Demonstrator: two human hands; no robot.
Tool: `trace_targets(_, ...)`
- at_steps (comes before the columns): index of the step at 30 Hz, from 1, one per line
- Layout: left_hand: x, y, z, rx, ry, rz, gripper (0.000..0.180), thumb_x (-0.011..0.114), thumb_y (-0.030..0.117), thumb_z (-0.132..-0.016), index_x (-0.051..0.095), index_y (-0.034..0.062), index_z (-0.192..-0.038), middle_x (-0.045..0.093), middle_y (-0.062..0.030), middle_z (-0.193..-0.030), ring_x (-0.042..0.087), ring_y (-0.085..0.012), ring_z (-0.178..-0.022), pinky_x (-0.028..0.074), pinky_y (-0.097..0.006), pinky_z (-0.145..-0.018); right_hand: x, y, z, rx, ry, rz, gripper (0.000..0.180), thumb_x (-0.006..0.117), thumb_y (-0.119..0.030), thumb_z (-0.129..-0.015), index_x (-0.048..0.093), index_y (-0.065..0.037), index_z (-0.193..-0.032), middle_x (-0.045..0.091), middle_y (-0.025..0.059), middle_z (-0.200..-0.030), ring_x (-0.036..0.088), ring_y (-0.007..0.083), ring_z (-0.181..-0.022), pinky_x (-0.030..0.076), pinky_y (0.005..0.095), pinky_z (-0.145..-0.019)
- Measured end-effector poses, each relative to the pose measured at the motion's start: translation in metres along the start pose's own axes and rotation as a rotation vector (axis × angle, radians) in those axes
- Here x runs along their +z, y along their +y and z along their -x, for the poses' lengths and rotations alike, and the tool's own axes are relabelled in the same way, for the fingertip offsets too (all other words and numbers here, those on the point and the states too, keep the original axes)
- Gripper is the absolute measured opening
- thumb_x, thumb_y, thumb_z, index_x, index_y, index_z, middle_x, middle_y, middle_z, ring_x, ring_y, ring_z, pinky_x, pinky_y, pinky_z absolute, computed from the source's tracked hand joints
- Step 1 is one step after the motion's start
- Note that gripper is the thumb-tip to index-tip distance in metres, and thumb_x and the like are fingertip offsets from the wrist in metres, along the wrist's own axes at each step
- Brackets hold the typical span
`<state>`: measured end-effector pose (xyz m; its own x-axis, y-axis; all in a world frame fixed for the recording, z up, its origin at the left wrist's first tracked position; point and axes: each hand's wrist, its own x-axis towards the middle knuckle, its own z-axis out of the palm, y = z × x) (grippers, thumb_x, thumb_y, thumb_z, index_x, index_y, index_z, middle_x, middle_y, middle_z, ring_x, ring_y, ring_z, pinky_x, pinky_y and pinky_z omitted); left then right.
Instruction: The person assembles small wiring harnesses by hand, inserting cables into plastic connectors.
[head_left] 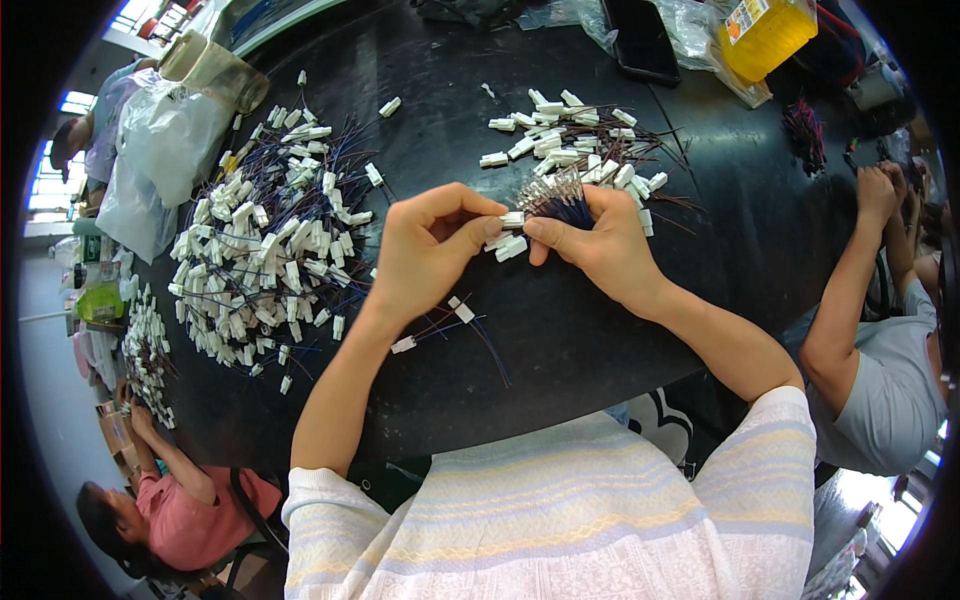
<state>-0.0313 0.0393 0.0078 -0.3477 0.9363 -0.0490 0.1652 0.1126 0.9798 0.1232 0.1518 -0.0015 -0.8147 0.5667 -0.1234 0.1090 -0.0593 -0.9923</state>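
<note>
My left hand (430, 240) pinches a small white plastic connector (513, 219) between thumb and fingertips. Closed round a bundle of dark blue wires with metal terminals (562, 200), my right hand (612, 250) has its thumb close to that connector. Whether a wire sits in the connector is too small to tell. Just beyond both hands lies a pile of white connectors with brown wires (560, 135). A large heap of wired white connectors (270, 240) spreads to the left. Two wired connectors (462, 310) lie on the black table (560, 350) near my left forearm.
At the far right stand a yellow bottle (768, 38) and a black phone (640, 42). A plastic bag (155, 180) and a grey container (215, 72) sit at the far left. Purple-red wires (806, 135) lie right. Other people work on both sides, one in a pink shirt (205, 515).
</note>
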Motion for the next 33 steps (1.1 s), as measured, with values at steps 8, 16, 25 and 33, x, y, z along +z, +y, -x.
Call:
trace_targets(8, -0.009, -0.021, -0.046, 0.47, 0.144, -0.77, 0.018, 0.063, 0.003, -0.076, 0.063, -0.0005, -0.094, 0.061, -0.0018, -0.084, 0.053, -0.0053, -0.07, 0.041, -0.021, -0.059, 0.003, 0.0, -0.002, 0.082, 0.005, -0.086, 0.014, 0.06, -0.013, -0.083, 0.063, -0.001, -0.076, 0.062, 0.002, -0.062, 0.051, 0.0055, -0.056, 0.037, 0.0212, -0.053)
trace_targets(16, -0.004, -0.013, -0.012, 0.045, 0.116, -0.095, 0.013, 0.062, 0.003, -0.079, 0.065, -0.0016, -0.091, 0.065, -0.0051, -0.077, 0.059, -0.0061, -0.071, 0.045, -0.019, -0.062, 0.0, 0.001, -0.004, 0.044, 0.036, -0.036, 0.012, 0.06, -0.01, -0.08, 0.063, 0.0, -0.074, 0.063, 0.0033, -0.061, 0.052, 0.0064, -0.056, 0.04, 0.0218, -0.054)
trace_targets(25, -0.003, -0.012, -0.001, 0.129, 0.133, -0.184, 0.014, 0.062, 0.0, -0.077, 0.065, -0.0017, -0.09, 0.065, -0.006, -0.076, 0.059, -0.0085, -0.067, 0.045, -0.021, -0.06, 0.003, -0.004, -0.001, 0.045, -0.011, 0.073, 0.011, 0.061, -0.011, -0.079, 0.063, 0.0, -0.079, 0.063, 0.0046, -0.061, 0.055, 0.007, -0.057, 0.041, 0.022, -0.056)
trace_targets(33, 0.001, -0.007, 0.001, 0.457, 0.103, -0.438, 0.017, 0.062, -0.007, -0.07, 0.065, -0.0024, -0.087, 0.063, -0.0109, -0.076, 0.058, -0.0202, -0.066, 0.046, -0.028, -0.057, -0.003, 0.003, -0.003, 0.067, 0.016, -0.045, 0.01, 0.06, -0.008, -0.077, 0.062, 0.001, -0.074, 0.063, 0.0047, -0.063, 0.056, 0.0078, -0.06, 0.042, 0.0217, -0.059)
